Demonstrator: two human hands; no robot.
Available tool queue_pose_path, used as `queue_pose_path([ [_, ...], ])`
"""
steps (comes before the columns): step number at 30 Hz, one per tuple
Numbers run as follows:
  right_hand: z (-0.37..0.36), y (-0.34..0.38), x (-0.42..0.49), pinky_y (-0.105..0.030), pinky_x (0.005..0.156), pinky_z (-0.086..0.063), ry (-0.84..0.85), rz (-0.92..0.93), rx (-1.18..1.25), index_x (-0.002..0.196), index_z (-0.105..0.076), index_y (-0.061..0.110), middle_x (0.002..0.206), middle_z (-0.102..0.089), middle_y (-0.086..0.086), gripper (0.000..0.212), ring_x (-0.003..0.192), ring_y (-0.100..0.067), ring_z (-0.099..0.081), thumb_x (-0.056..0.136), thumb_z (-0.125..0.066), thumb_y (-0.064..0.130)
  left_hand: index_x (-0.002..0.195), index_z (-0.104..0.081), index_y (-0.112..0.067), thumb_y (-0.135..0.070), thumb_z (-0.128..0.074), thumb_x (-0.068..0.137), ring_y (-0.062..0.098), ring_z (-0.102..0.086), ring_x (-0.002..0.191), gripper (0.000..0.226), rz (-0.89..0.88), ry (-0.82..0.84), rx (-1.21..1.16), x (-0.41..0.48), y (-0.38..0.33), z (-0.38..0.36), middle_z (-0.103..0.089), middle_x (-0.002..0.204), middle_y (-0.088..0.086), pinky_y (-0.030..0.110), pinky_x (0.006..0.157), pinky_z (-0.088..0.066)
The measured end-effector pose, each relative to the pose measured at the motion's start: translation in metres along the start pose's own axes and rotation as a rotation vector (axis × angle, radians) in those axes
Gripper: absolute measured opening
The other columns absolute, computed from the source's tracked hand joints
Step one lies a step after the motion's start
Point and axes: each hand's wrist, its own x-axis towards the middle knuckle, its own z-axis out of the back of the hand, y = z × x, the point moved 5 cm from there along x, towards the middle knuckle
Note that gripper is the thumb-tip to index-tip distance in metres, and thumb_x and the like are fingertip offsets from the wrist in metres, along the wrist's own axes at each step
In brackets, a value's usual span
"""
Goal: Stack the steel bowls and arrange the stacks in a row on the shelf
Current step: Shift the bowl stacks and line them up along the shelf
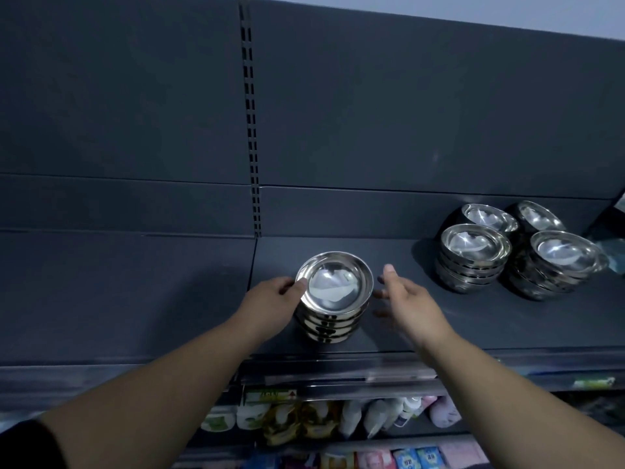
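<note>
Your left hand (275, 294) grips only the left rim of the top bowl (334, 282) of the stack (326, 324) at the lower middle of the frame. The thumb lies over the lip and the fingers curl against the side. If you pull or lift from that one side, I judge that the top bowl could tip or slide off the bowls beneath, or the whole stack could lean to the right.

The stack also stands near the front edge of the shelf (169, 299). A tug toward you could send it over the lip onto the packets (304, 421) on the rack below.

Your right hand (402, 292) is open, with fingers spread and holding nothing, so the right side of the stack has no support.

Farther right, the other stacks (473, 255) crowd together two deep, not in one row. If you slide this stack that way too fast, steel may knock steel and topple them.

The stack sits between your hands. The left hand touches its left rim. The right hand hovers just beside its right side, with a thin gap as far as I can tell. The other stacks lie well apart from both hands, at the right of the frame.
</note>
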Motion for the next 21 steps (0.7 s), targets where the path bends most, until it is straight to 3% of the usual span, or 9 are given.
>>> queue_pose_path([
  [2,-0.005,0.011,-0.003,-0.043,0.087,-0.056,0.035,0.031,-0.075,0.084,-0.063,0.035,0.095,-0.070,0.006,0.047,0.087,-0.023,-0.070,0.081,-0.040,0.076,0.123,-0.063,-0.022,-0.050,-0.049,0.093,0.019,-0.065,0.101,0.043,-0.016,0.006,0.059,0.002,-0.005,-0.002,-0.069,0.109,-0.002,0.038,0.092,-0.053],
  [6,-0.013,0.012,-0.004,-0.037,0.086,-0.056,0.050,0.077,-0.064,0.096,-0.070,0.031,0.082,-0.071,0.011,0.032,0.078,-0.015,-0.069,0.089,-0.053,0.057,0.120,-0.063,-0.022,-0.044,-0.050,0.094,0.017,-0.063,0.091,0.037,-0.024,0.007,0.093,0.003,-0.005,-0.002,-0.068,0.101,-0.003,0.031,0.085,-0.052],
  [9,-0.015,0.007,-0.002,-0.035,0.084,-0.056,0.003,0.088,-0.043,0.090,-0.074,0.029,0.076,-0.073,0.010,0.025,0.079,-0.014,-0.067,0.092,-0.055,0.045,0.114,-0.065,-0.021,-0.043,-0.050,0.094,0.013,-0.060,0.084,0.033,-0.044,-0.002,0.106,0.002,-0.008,-0.001,-0.065,0.090,-0.006,0.029,0.080,-0.049],
  [13,-0.018,0.005,0.000,-0.046,0.077,-0.057,-0.012,0.078,-0.006,0.083,-0.073,0.017,0.063,-0.065,-0.003,0.026,0.061,-0.016,-0.058,0.092,-0.054,0.032,0.119,-0.064,-0.021,-0.040,-0.049,0.096,0.013,-0.060,0.094,0.033,-0.070,-0.038,0.147,-0.002,-0.015,0.000,-0.067,0.102,-0.005,0.024,0.082,-0.044],
  [17,-0.019,0.004,0.005,-0.053,0.072,-0.058,-0.017,0.059,0.008,0.077,-0.071,0.007,0.059,-0.067,-0.011,0.028,0.055,-0.020,-0.060,0.087,-0.053,0.026,0.116,-0.064,-0.022,-0.038,-0.047,0.097,0.012,-0.058,0.086,0.031,-0.087,-0.061,0.184,-0.003,-0.020,0.003,-0.068,0.099,-0.004,0.023,0.074,-0.041],
  [19,-0.020,0.004,0.008,-0.052,0.069,-0.059,-0.018,0.066,0.035,0.078,-0.070,0.003,0.057,-0.066,-0.011,0.026,0.051,-0.020,-0.059,0.086,-0.052,0.020,0.121,-0.062,-0.024,-0.038,-0.046,0.096,0.010,-0.057,0.088,0.033,-0.103,-0.081,0.185,-0.002,-0.022,0.004,-0.067,0.105,-0.005,0.022,0.076,-0.039],
  [21,-0.021,0.006,0.009,-0.041,0.057,-0.059,-0.025,0.060,0.117,0.094,-0.071,0.008,0.068,-0.068,-0.009,0.018,0.046,-0.017,-0.057,0.088,-0.055,0.012,0.128,-0.058,-0.027,-0.036,-0.046,0.096,0.008,-0.055,0.093,0.035,-0.134,-0.094,0.185,-0.003,-0.024,0.004,-0.066,0.110,-0.008,0.021,0.079,-0.038],
])
